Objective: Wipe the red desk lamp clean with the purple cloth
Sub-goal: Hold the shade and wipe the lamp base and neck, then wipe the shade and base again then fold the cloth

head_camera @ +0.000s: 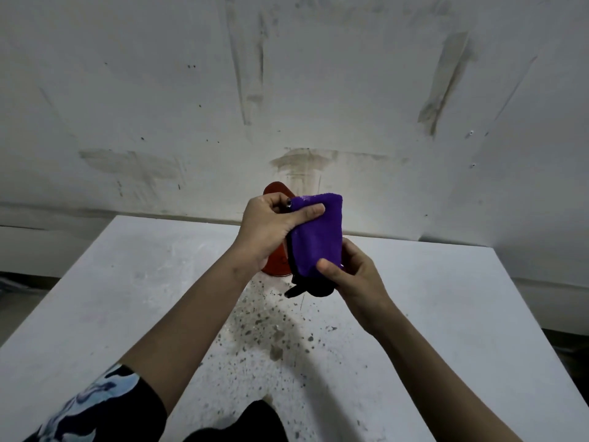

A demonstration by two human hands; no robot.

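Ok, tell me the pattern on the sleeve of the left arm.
The sleeve is black with a light blue and white camouflage-like print, seen in the head view, bottom left.

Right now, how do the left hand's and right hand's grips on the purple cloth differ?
The left hand holds the folded purple cloth near its top, thumb laid across the front; the right hand holds its lower end, thumb pressing from below. The left hand sits higher and also hides most of the red desk lamp; the right hand does not cover it. Both are closed on the cloth.

both hands [271,231] [353,275] grip purple cloth [317,234] over red lamp [277,266]
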